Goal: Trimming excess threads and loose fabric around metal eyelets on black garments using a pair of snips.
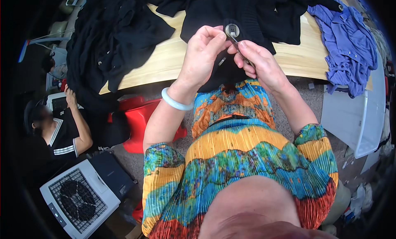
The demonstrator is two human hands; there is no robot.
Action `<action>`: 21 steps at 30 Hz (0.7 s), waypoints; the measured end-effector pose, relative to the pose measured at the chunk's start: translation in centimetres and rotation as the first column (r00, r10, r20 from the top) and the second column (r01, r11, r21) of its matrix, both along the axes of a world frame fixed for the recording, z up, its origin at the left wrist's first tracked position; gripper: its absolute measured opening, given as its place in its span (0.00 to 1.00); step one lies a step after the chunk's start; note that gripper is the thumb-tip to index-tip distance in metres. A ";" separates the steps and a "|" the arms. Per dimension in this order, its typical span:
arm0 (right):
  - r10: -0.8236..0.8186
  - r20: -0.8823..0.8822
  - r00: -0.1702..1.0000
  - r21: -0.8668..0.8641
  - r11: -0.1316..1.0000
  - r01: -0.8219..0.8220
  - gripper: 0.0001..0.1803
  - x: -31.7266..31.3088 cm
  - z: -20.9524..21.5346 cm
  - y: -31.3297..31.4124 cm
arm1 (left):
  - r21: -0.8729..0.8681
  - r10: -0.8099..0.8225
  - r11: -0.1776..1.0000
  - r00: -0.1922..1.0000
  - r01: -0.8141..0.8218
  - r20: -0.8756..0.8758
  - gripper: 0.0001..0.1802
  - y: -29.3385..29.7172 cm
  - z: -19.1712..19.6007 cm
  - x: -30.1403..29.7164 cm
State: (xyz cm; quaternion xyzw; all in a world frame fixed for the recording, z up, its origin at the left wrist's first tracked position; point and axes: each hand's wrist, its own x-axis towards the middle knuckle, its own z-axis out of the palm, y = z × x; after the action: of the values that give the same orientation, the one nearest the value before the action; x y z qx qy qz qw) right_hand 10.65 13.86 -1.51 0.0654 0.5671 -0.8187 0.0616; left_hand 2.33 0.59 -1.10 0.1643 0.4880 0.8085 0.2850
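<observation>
Left hand [203,53] pinches a round metal button [232,30] on black garment [231,12]; right hand [260,63], at 3 o'clock, grips small snips [241,51].

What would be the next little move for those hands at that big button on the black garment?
Probably a small snip or pull close under the button: the left hand pinches the black garment beside it, while the right hand holds a thin metal tool with its tip at the button.

Black knit garment [243,16] with silver button [232,30]; pale jade-green bangle [176,102]; periwinkle-blue shirt [348,41]; light wooden table [173,57]; red plastic stool [142,119]; multicoloured banded pleated dress [239,152].
</observation>
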 end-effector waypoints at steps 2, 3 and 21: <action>-0.004 -0.007 1.000 -0.012 1.000 0.004 0.16 -0.1 0.1 0.0 | -0.010 -0.002 1.000 0.994 0.001 -0.109 0.04 0.1 -0.3 0.2; -0.007 -0.014 1.000 -0.024 1.000 0.007 0.16 -0.2 0.1 0.0 | -0.011 -0.002 1.000 0.994 0.001 -0.109 0.04 0.0 -0.6 0.2; -0.143 -0.491 0.859 0.296 0.900 0.319 0.26 -2.9 -0.5 2.0 | -0.019 0.010 1.000 1.000 -0.011 -0.020 0.03 -1.3 0.6 -1.4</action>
State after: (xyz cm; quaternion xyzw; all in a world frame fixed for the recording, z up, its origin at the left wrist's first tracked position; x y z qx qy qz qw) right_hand 7.77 15.89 -2.00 -0.0499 0.6960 -0.6913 -0.1876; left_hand 0.95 -0.75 -0.51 0.1670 0.4994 0.8036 0.2774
